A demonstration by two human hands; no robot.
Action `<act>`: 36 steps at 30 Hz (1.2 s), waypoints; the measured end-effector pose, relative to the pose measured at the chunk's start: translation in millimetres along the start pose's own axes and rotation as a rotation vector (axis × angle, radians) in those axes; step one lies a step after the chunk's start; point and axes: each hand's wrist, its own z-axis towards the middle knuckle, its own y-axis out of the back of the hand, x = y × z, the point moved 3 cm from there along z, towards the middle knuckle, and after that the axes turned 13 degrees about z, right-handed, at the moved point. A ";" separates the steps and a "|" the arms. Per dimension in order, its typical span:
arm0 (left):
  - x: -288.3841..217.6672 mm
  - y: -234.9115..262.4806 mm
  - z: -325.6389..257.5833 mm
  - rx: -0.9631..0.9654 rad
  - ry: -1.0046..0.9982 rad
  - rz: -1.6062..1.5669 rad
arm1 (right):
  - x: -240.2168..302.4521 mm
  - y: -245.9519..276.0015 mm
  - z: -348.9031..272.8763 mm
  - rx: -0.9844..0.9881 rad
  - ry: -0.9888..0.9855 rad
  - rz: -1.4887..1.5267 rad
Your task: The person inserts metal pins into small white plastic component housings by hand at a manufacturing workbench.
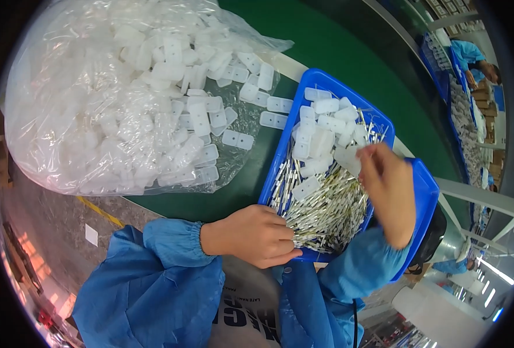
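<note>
A blue plastic tray (312, 78) holds many thin metal rods with white sleeves (326, 217) and a pile of small white rectangular plastic pieces (320, 142). My right hand (389, 188) is over the tray's right side. Its thumb and fingertips pinch a translucent white plastic piece (347, 158), slightly blurred. At the tray's near left corner, my left hand (257, 236) has its fingers curled closed. What it may hold is hidden by the fingers.
A large clear plastic bag (88, 116) full of similar white pieces lies open on the green table (326, 29), several pieces spilling toward the tray. Another blue tray (422, 203) sits under the right side. A person in blue (469, 55) is at a far-right bench.
</note>
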 end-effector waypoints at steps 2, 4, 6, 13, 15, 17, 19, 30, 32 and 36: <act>-4.3 -1.5 -5.0 -0.018 -0.023 -0.017 | 22.4 -14.6 -29.6 0.187 -0.004 0.176; -4.5 -1.7 -6.5 -0.009 -0.054 -0.053 | 18.6 -42.1 -53.9 0.452 -0.032 0.412; -1.0 -1.6 -5.0 0.009 -0.098 -0.111 | 9.9 -64.7 -55.1 0.541 -0.007 0.545; 3.3 -0.1 -4.4 0.062 -0.070 -0.189 | -3.7 -63.2 -26.9 0.148 -0.009 0.546; 6.4 0.4 -2.2 0.086 -0.058 -0.169 | -11.1 -57.1 -27.6 0.109 -0.066 0.501; 8.9 0.7 -1.0 0.095 -0.052 -0.141 | -15.7 -48.0 -28.7 -0.076 0.092 0.383; 9.9 -1.0 -1.5 0.107 -0.067 -0.133 | -18.2 -41.6 -34.9 -0.127 0.056 0.370; 5.2 -3.0 -2.4 0.172 -0.079 -0.124 | -11.4 -54.2 -70.9 -0.148 0.210 -0.011; 6.0 2.8 4.0 0.221 -0.095 -0.170 | -19.1 -61.5 -67.4 -0.183 0.205 -0.066; 10.5 8.4 2.5 0.157 -0.117 -0.152 | -32.3 -59.7 -79.2 -0.202 0.210 -0.061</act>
